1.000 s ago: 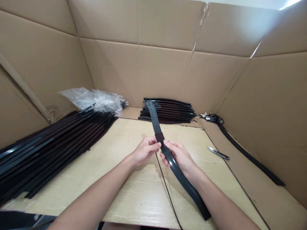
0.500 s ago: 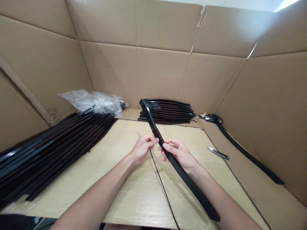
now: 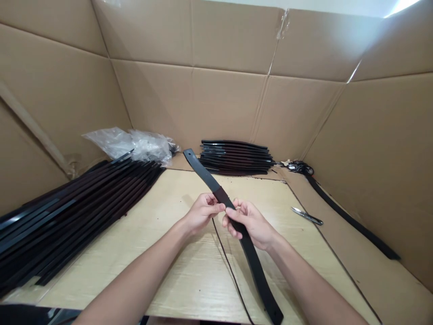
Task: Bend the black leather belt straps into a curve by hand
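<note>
A curved black strip [image 3: 252, 253] with a hole near each end slants over the pale board, in the head view. Dark reddish cord wrapping [image 3: 221, 195] covers a short band of it above my hands. My left hand [image 3: 204, 210] pinches at the strip's left edge, just below the wrapping. Around the strip's middle, my right hand [image 3: 250, 221] is closed with its thumb on top. A thin dark cord [image 3: 228, 262] runs from beneath my left hand to the board's front edge.
Many dark strips [image 3: 84, 207] lie at left beside clear plastic bags [image 3: 135, 142]. Another stack [image 3: 237, 158] sits at the back. Small snips [image 3: 307, 215], a long black strip [image 3: 352, 216] and a black tangle [image 3: 299, 167] are at right. Cardboard walls [image 3: 230, 99] surround the board.
The strip has turned so its broad face shows; its top end has moved left and its lower end left and down. Both hands stay near the same place, still on it.
</note>
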A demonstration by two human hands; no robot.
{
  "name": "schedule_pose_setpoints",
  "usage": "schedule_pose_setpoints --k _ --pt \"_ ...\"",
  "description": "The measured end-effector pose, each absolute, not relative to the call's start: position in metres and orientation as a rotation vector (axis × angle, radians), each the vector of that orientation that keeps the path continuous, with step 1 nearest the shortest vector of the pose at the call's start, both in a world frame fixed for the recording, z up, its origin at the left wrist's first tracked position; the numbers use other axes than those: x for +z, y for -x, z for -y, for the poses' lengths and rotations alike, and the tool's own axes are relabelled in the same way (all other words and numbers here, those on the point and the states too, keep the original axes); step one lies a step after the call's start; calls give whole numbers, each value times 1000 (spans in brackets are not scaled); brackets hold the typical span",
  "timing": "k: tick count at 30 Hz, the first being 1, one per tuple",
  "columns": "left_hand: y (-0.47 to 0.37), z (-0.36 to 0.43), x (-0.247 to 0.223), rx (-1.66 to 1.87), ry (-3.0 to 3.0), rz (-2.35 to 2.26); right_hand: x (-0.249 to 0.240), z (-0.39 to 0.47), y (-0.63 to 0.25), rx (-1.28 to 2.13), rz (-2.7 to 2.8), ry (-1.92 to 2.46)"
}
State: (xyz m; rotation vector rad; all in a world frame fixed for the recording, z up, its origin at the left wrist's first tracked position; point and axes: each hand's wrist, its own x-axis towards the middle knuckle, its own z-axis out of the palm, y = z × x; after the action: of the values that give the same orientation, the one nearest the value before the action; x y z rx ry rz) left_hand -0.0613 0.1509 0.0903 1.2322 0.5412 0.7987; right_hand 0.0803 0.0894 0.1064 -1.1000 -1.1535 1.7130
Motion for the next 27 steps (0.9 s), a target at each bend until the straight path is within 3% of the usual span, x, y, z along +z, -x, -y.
schedule_pose_setpoints --k 9,27 --pt "58 -149 86 866 -1170 -494 112 -85 -75 1836 931 1178" --pt "59 -155 89 947 -1069 -632 110 -91 -87 1646 1047 1069"
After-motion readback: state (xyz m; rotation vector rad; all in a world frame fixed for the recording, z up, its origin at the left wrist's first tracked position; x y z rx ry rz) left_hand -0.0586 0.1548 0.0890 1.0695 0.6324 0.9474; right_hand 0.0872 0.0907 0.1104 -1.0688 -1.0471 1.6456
